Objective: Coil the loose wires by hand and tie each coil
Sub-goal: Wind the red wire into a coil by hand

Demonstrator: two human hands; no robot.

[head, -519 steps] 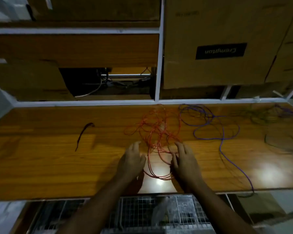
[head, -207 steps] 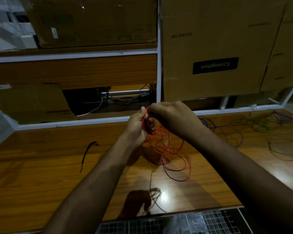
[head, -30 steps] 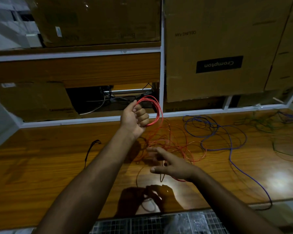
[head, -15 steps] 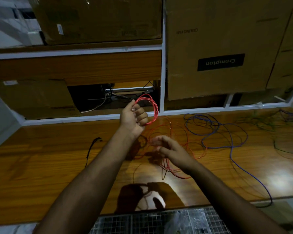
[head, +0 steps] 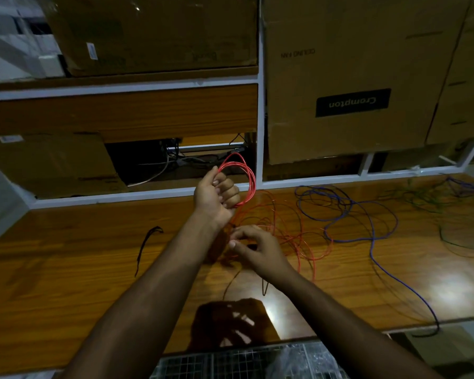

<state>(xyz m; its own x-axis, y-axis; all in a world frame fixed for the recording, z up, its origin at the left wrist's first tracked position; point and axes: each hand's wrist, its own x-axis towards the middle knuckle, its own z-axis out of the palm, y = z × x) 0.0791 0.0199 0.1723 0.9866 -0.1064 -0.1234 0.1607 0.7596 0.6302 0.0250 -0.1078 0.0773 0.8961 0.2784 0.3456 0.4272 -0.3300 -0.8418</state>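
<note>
My left hand (head: pixel 215 195) is raised above the wooden table (head: pixel 66 269) and grips a small coil of red wire (head: pixel 248 179), several loops standing out to its right. The rest of the red wire (head: pixel 293 231) lies in loose loops on the table below. My right hand (head: pixel 253 248) hovers low over those loops, thumb and fingers pinched on a red strand. A blue wire (head: pixel 367 214) sprawls loose to the right. A dark green wire (head: pixel 454 220) tangles at the far right.
A short black tie (head: pixel 148 242) lies on the table to the left. Cardboard boxes (head: pixel 340 77) fill white-framed shelves behind the table. A dark shelf opening (head: pixel 181 160) holds cables. A wire-mesh rack (head: pixel 230 362) sits below the near table edge.
My right hand has moved up and left toward my left wrist and closed its fingers on a red strand. My left hand holds the coil in nearly the same place.
</note>
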